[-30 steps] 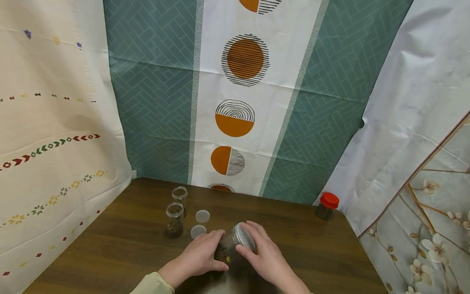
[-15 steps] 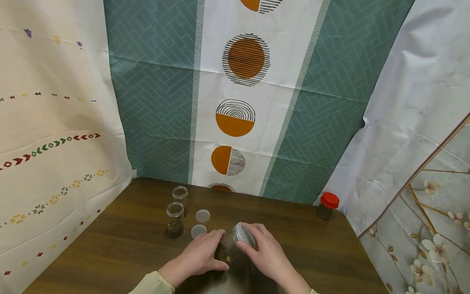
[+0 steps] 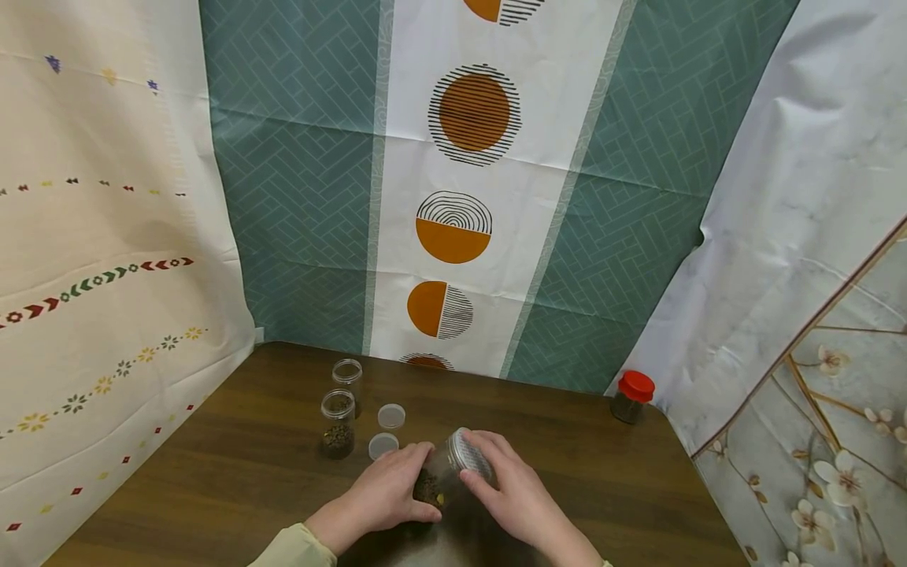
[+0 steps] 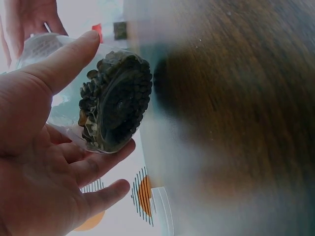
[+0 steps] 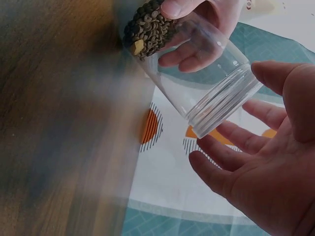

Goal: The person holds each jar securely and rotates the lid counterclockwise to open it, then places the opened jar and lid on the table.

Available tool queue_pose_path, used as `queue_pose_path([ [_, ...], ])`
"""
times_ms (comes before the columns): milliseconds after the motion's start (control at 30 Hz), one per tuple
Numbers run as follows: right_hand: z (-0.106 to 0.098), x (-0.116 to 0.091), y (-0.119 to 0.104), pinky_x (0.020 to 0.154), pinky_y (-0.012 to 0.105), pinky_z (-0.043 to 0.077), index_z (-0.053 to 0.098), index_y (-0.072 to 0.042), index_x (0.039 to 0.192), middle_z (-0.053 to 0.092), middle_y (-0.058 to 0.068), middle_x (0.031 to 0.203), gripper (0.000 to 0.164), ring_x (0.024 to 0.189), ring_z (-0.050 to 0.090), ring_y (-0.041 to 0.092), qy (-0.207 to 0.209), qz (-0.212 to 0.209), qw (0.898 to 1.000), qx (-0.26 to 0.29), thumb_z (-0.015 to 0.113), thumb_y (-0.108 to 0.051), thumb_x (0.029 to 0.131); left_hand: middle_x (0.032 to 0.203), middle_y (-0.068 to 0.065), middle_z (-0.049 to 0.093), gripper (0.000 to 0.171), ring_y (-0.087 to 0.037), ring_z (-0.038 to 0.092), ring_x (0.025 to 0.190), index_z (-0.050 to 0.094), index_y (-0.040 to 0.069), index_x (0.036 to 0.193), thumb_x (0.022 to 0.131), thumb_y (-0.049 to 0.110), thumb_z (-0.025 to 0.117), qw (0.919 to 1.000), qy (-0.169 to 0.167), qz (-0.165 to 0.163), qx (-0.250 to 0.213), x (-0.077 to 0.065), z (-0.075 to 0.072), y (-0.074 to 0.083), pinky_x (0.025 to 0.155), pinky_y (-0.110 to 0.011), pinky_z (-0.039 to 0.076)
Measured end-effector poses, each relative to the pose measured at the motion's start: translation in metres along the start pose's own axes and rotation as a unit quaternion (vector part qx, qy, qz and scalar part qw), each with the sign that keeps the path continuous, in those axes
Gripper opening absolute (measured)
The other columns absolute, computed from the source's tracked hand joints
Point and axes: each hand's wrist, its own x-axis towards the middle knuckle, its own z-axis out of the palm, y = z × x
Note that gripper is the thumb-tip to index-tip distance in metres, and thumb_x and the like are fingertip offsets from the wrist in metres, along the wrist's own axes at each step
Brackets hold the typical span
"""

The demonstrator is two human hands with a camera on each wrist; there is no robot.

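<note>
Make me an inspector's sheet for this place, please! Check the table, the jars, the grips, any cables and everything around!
Surface: dark brown wood-grain tabletop.
Job's things: clear cylindrical jar, tilted, with small dark pellets and a yellowish piece at its bottom end.
Clutter: front upright clear jar with dark bits inside; matching rear jar; two flat, round, translucent lids; small red-capped jar at the far right corner.
Left grip: holds the pellet end.
Right grip: thumb and fingers at the ribbed end.
Cables: nothing seen.
Surroundings: green-and-white patterned cloth behind, cream patterned cloth left, white floral-and-marbled cloth right.
</note>
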Motion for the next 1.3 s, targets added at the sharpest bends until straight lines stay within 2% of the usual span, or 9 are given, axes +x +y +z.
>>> queue_pose_path([
  [400,0.0038,-0.0010,0.0023,0.107,0.054,0.054,0.051,-0.029,0.164,0.048,-0.003,0.164,0.053,0.140,0.059,0.026,0.002,-0.020,1.000,0.008,0.066,-0.039,0.113,0.128,-0.007,0.069,0.088,-0.026,0.068,0.113,0.057,0.005,0.146,0.083,0.052,0.097,1.0000,0.002,0.003,0.001,0.0003,0.0011,-0.0016,0.096,-0.054,0.056],
  [633,0.0060,0.0003,0.0012,0.103,0.060,0.055,0.052,-0.027,0.163,0.040,0.004,0.170,0.058,0.140,0.059,0.033,0.014,-0.002,1.000,0.014,0.067,-0.048,0.111,0.131,-0.008,0.069,0.090,-0.026,0.067,0.115,0.056,0.004,0.148,0.084,0.052,0.097,1.0000,-0.002,-0.001,-0.001,0.0004,0.0004,-0.0013,0.099,-0.056,0.055],
  [800,0.0061,0.0040,0.0000,0.095,0.061,0.056,0.055,-0.026,0.161,0.049,0.008,0.159,0.065,0.126,0.065,0.032,0.036,0.033,0.999,-0.015,0.069,-0.058,0.106,0.130,-0.007,0.069,0.090,-0.024,0.067,0.114,0.057,0.004,0.147,0.083,0.052,0.097,1.0000,0.004,0.005,0.004,-0.0002,0.0008,-0.0016,0.098,-0.055,0.055],
  [933,0.0042,0.0064,-0.0001,0.091,0.056,0.056,0.059,-0.023,0.158,0.055,0.007,0.147,0.067,0.118,0.065,0.027,0.032,0.039,0.998,-0.033,0.069,-0.061,0.105,0.130,-0.007,0.069,0.089,-0.024,0.067,0.114,0.057,0.005,0.146,0.083,0.053,0.097,1.0000,0.005,0.006,0.006,-0.0002,0.0009,-0.0021,0.098,-0.055,0.055],
  [1067,0.0025,0.0069,-0.0016,0.092,0.055,0.056,0.061,-0.023,0.156,0.057,0.004,0.146,0.063,0.118,0.064,0.026,0.024,0.034,0.999,-0.030,0.069,-0.061,0.105,0.131,-0.007,0.069,0.089,-0.026,0.067,0.116,0.057,0.005,0.147,0.083,0.053,0.097,1.0000,0.001,0.003,0.002,0.0003,0.0005,-0.0023,0.099,-0.056,0.055],
  [1300,0.0022,0.0046,-0.0021,0.099,0.055,0.056,0.057,-0.026,0.160,0.054,-0.001,0.153,0.058,0.126,0.064,0.025,0.014,0.012,1.000,-0.008,0.066,-0.053,0.110,0.133,-0.010,0.069,0.092,-0.029,0.068,0.116,0.055,0.002,0.149,0.083,0.053,0.097,1.0000,0.002,-0.004,-0.001,-0.0010,0.0011,-0.0024,0.100,-0.056,0.055],
])
